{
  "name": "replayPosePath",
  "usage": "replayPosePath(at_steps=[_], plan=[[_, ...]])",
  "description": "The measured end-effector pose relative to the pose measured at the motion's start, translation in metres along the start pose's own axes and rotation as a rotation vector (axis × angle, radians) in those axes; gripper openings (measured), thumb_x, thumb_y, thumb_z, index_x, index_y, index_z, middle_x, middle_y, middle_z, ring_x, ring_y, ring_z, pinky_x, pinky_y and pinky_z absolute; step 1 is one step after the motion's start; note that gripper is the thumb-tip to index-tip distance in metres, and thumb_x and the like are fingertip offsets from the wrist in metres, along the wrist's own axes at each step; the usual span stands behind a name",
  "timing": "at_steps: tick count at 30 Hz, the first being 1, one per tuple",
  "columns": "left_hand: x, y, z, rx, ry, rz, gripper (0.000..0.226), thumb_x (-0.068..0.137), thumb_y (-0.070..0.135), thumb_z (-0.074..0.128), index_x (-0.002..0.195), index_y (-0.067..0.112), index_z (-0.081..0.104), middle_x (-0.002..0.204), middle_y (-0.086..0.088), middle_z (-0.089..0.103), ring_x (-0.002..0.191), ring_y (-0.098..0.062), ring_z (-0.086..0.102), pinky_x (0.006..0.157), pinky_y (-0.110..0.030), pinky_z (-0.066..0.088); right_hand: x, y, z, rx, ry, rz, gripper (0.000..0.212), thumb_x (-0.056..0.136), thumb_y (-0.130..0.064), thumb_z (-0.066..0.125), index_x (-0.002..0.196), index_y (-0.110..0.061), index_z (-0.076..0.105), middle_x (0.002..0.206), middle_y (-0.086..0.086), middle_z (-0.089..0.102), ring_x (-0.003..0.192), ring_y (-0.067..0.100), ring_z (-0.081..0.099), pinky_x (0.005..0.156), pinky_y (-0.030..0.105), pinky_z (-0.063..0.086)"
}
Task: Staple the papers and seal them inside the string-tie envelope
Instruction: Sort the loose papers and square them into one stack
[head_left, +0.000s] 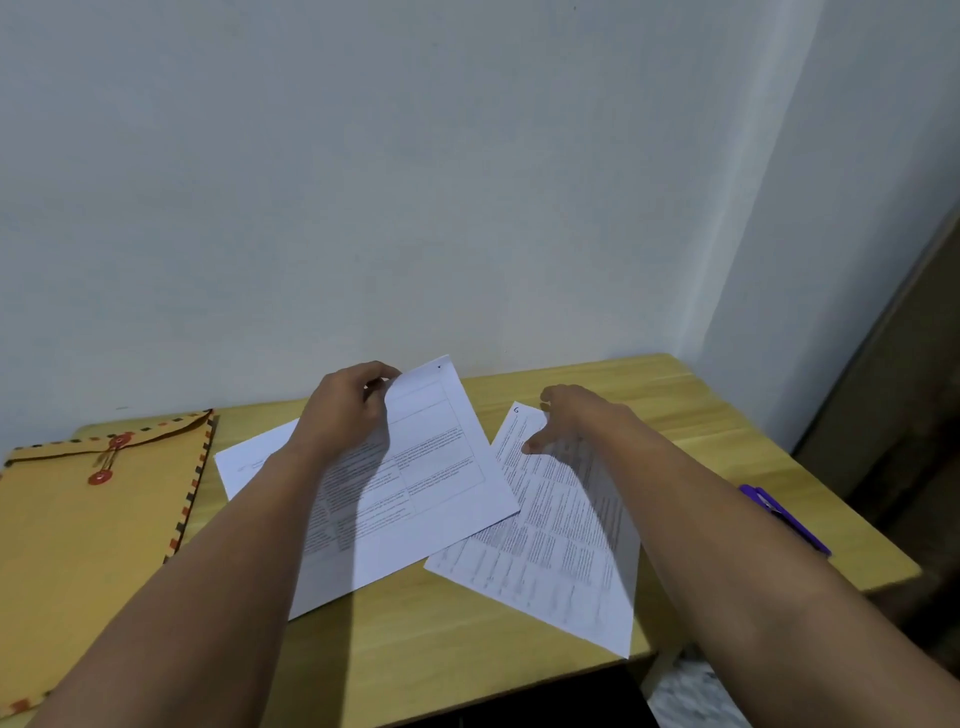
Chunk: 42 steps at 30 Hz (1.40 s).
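Observation:
Several printed white sheets lie spread on the wooden table (415, 649). My left hand (345, 410) pinches the far top corner of the middle sheet (441, 467) and lifts that edge. Another sheet (249, 462) pokes out beneath it on the left. My right hand (576, 418) rests with spread fingers on the top of the right sheet (550, 561), which overhangs the table's front edge. The string-tie envelope (78, 530), tan with two red buttons, lies flat and closed at the left. A purple stapler (787, 517) lies at the table's right edge, partly behind my right forearm.
A pale wall stands right behind the table. The table's right edge drops off beside a dark brown panel (893, 415). The floor shows below the front right corner.

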<state>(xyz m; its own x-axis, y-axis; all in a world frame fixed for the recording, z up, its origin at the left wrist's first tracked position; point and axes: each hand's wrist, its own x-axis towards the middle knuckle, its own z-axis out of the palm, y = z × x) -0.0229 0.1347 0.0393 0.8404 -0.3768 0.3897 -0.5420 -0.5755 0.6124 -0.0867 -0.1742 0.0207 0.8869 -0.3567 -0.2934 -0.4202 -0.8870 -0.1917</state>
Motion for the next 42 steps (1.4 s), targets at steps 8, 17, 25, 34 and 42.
replayPosePath(at_steps=[8,17,25,34,42], plan=[[0.003,0.002,0.003,-0.031,-0.013,-0.022,0.028,0.097,0.008,0.053,0.105,0.024,0.074,0.086,0.012,0.071,0.066,0.003,0.060,0.064,-0.025,0.046,0.008,0.014,0.000,-0.054,0.004,0.107,0.092,0.054,-0.082,0.084,0.117,-0.022,0.055,0.117,-0.006,0.065,0.121,0.028,0.057,0.105,0.051,0.037],[-0.008,0.025,-0.013,-0.021,-0.017,-0.007,0.027,0.096,0.009,0.053,0.106,0.024,0.074,0.085,0.012,0.072,0.071,-0.021,0.066,0.070,-0.034,0.053,-0.011,0.036,-0.008,0.329,0.264,-0.046,0.028,0.078,-0.020,0.083,0.072,-0.015,0.056,0.074,0.002,0.059,0.069,0.023,0.055,0.059,0.031,0.037],[-0.020,0.060,-0.024,-0.014,0.004,0.059,0.026,0.097,0.009,0.055,0.106,0.025,0.073,0.086,0.014,0.070,0.079,-0.014,0.068,0.072,-0.031,0.053,-0.061,0.003,-0.034,0.900,0.455,-0.302,0.039,0.096,-0.016,0.070,0.064,-0.010,0.050,0.061,0.015,0.043,0.059,0.016,0.039,0.059,0.030,0.031],[-0.026,0.072,-0.025,-0.033,0.018,0.097,0.024,0.095,0.012,0.058,0.105,0.027,0.074,0.088,0.013,0.072,0.080,-0.002,0.065,0.071,-0.022,0.046,-0.097,-0.042,-0.018,1.173,0.336,-0.452,0.025,0.099,-0.028,0.059,0.100,-0.012,0.078,0.088,0.003,0.067,0.082,0.015,0.058,0.075,0.032,0.045],[-0.027,0.074,-0.030,-0.057,0.033,0.094,0.024,0.096,0.011,0.057,0.105,0.027,0.074,0.085,0.011,0.071,0.070,0.003,0.061,0.067,-0.020,0.043,-0.113,-0.059,-0.013,1.382,0.195,-0.452,0.026,0.107,-0.019,0.053,0.108,-0.018,0.079,0.102,0.004,0.078,0.091,0.019,0.070,0.082,0.032,0.053]])
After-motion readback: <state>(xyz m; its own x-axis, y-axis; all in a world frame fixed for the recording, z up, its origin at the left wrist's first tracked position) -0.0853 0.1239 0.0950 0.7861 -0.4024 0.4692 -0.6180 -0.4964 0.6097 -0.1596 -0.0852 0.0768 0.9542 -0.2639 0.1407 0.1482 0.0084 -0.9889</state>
